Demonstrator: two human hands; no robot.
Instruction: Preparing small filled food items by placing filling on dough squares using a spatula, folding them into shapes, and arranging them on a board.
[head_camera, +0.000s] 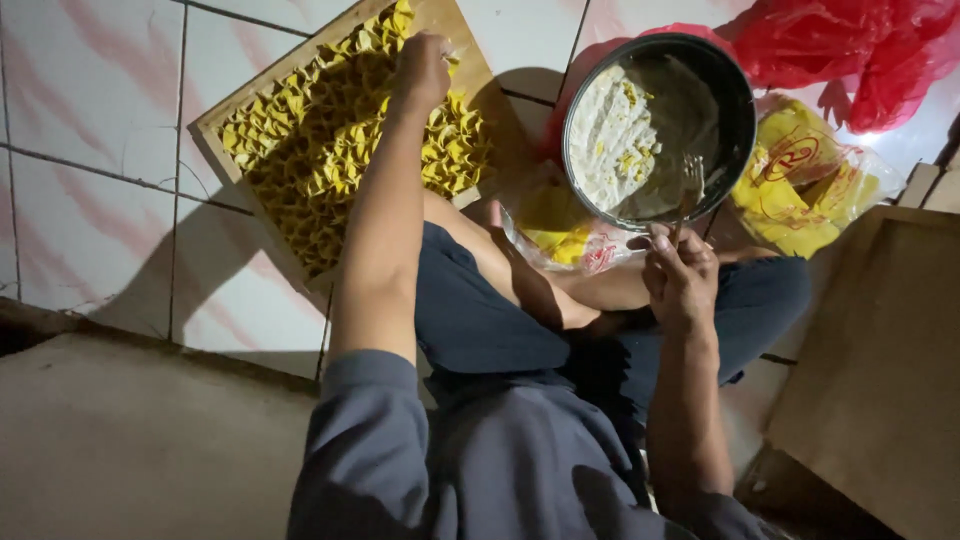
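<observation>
**Folded dumplings go onto the tray, fork waits by the filling bowl**

Pale floor tiles (90, 150) with pink streaks lie under everything; the person sits cross-legged on them in dim light. Farthest left, a shallow wooden tray (215, 125) rests flat on the tiles, nearly full of yellow folded dumplings (320, 160) packed in close rows. The left hand (422, 72) reaches over the tray's far side, fingers closed down among the dumplings; whether it pinches one or merely presses on them I cannot tell. Next, near the knees, lies a clear bag of yellow wrappers (560, 235). Just right of it the right hand (680, 275) is clenched around a fork (690, 185), tines up against the rim of a round dark bowl (740, 110) smeared with whitish filling. Beyond are a yellow packet (800, 190) and a red plastic bag (850, 50).

The risks, as I judge them: the outstretched forearm hovers low over the packed rows and could crush or shift them, and the bowl looks tilted, so a nudge from the fork might tip it.
</observation>
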